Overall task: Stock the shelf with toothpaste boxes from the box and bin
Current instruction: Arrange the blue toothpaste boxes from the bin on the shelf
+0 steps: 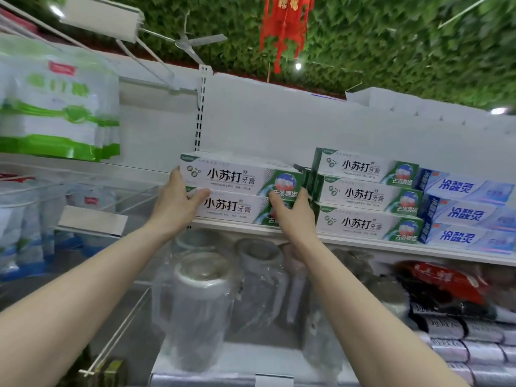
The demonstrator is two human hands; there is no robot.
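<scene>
The ceiling (405,43) is covered all over in green leaves. A white fan (195,43) hangs from it left of centre, and a red ornament (284,26) hangs just right of the fan. Small bright lamps (298,66) shine among the leaves. Below stands white shelving with a plain back panel (279,118). A slotted post (201,107) is at the panel's left edge, and a shelf (363,244) runs off to the right. A white rail (103,19) juts out at top left.

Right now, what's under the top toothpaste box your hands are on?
A second toothpaste box of the same kind, lying on the white shelf. The left hand and right hand cover its ends, so those parts are hidden.
</scene>
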